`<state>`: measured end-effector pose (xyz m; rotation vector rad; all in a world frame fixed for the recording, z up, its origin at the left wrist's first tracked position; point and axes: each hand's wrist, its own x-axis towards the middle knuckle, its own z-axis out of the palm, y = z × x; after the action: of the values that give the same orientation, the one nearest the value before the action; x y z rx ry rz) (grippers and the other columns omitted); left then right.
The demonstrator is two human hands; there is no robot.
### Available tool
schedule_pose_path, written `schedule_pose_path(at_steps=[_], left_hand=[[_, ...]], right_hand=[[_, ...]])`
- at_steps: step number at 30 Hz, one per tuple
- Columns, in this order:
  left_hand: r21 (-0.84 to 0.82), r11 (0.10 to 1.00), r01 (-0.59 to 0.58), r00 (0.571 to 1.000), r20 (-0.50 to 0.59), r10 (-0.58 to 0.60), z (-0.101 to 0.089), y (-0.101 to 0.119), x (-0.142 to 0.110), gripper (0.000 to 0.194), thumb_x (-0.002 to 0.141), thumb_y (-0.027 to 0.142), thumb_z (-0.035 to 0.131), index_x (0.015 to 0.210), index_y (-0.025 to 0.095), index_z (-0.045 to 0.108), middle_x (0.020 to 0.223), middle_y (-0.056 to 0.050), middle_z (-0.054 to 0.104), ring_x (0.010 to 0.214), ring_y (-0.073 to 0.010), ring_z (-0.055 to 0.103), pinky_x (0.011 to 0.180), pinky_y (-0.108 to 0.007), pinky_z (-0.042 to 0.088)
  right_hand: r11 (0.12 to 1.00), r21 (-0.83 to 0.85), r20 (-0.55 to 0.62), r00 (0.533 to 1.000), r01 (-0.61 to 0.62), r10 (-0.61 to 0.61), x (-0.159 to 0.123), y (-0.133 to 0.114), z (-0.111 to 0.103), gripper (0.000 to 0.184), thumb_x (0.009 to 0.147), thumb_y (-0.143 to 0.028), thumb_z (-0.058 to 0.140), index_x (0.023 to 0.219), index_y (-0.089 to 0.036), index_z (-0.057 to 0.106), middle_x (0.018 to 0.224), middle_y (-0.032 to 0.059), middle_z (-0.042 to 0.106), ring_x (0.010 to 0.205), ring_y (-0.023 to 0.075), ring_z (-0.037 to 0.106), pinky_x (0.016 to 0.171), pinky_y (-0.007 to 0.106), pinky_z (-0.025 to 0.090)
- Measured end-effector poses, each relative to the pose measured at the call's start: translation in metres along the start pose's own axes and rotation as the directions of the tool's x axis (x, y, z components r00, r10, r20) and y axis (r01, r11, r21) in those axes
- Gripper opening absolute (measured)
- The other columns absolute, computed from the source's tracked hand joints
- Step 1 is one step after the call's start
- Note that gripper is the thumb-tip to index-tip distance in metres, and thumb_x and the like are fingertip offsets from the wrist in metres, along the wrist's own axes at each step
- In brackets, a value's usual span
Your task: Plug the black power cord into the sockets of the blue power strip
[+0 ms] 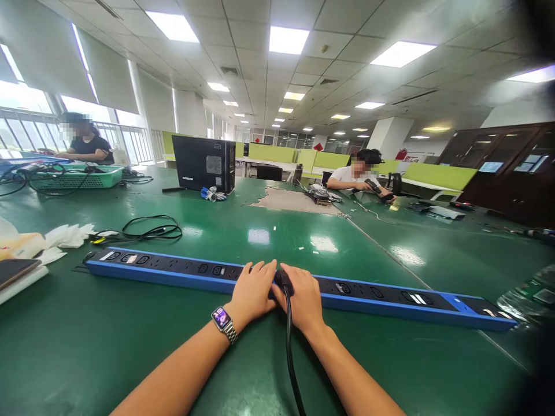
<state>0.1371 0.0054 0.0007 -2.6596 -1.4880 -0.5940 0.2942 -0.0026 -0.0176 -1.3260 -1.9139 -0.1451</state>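
Note:
A long blue and black power strip (373,296) lies across the green table (130,346) in front of me. A black plug (284,282) with a thick black cable (289,352) sits in a socket near the strip's middle. My left hand (254,292), with a watch on its wrist, rests flat on the strip just left of the plug, fingers stretched out. My right hand (306,300) lies against the plug's right side, fingers curled over it and the strip.
A coiled black cable (147,230) and crumpled white paper (65,236) lie at the left. A black computer case (204,163) stands further back, a green basket (82,176) at far left. Two other people sit at the table's far side.

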Motion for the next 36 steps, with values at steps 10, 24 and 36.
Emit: schedule_pose_path(at_steps=[10,24,36], left_hand=[[0.053,0.998,-0.026,1.0,-0.011,0.027,0.001,0.0,0.0,0.068,0.078,0.046,0.069,0.135,0.018,0.044,0.137,-0.013,0.054,0.125,-0.0324,0.047,0.109,-0.051,0.03],[0.044,0.999,-0.024,1.0,-0.004,0.024,-0.001,0.002,0.0,0.065,0.079,0.044,0.068,0.135,0.019,0.045,0.136,-0.013,0.055,0.124,-0.0323,0.048,0.108,-0.051,0.03],[-0.128,0.992,0.013,0.998,-0.066,-0.022,-0.002,0.013,0.004,0.055,0.085,0.042,0.06,0.134,0.021,0.047,0.133,-0.01,0.059,0.123,-0.0284,0.051,0.108,-0.049,0.033]], right_hand=[[0.914,0.267,-0.346,0.854,-0.306,0.387,0.009,0.048,-0.041,0.045,0.083,-0.053,0.054,0.111,-0.019,0.063,0.103,0.0097,0.07,0.091,0.0235,0.064,0.084,0.038,0.049],[0.971,0.047,-0.066,0.969,-0.236,0.239,-0.017,0.084,-0.063,0.04,0.085,-0.053,0.051,0.107,-0.023,0.065,0.101,0.0069,0.071,0.094,0.0247,0.063,0.088,0.04,0.048],[0.949,-0.195,-0.095,0.967,-0.249,0.234,-0.035,0.11,-0.052,0.069,0.077,-0.062,0.057,0.132,-0.021,0.05,0.123,0.0133,0.064,0.113,0.0323,0.056,0.096,0.051,0.042]])
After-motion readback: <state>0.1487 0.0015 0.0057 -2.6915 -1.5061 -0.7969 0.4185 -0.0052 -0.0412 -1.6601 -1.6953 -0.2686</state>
